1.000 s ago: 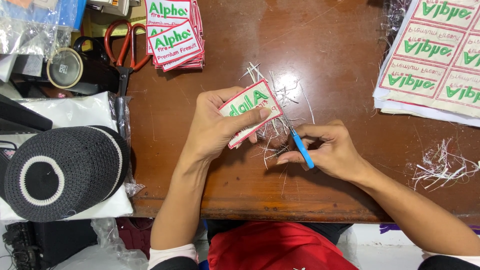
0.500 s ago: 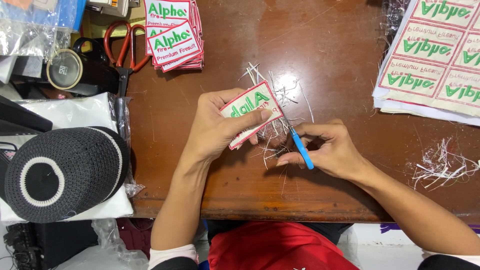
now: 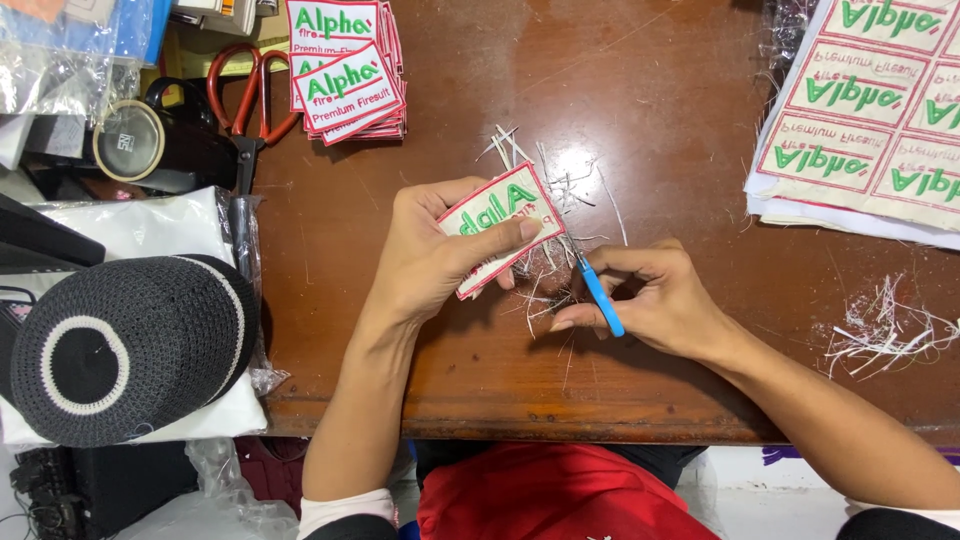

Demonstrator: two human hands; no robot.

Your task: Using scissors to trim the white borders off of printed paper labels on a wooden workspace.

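My left hand (image 3: 430,255) grips a small white embroidered patch (image 3: 497,215) with a red border and green lettering, thumb pressed across its face. My right hand (image 3: 650,300) holds a slim blue-handled cutting tool (image 3: 599,297), its tip at the patch's lower right edge. White thread scraps (image 3: 555,180) lie on the brown wooden table (image 3: 620,90) just behind and under the patch.
A stack of finished patches (image 3: 345,70) lies at the back left beside red-handled scissors (image 3: 245,100). Uncut patch sheets (image 3: 870,110) sit at the back right, more thread scraps (image 3: 880,325) at the right. A black-and-white knitted cap (image 3: 120,345) rests on white cloth at the left.
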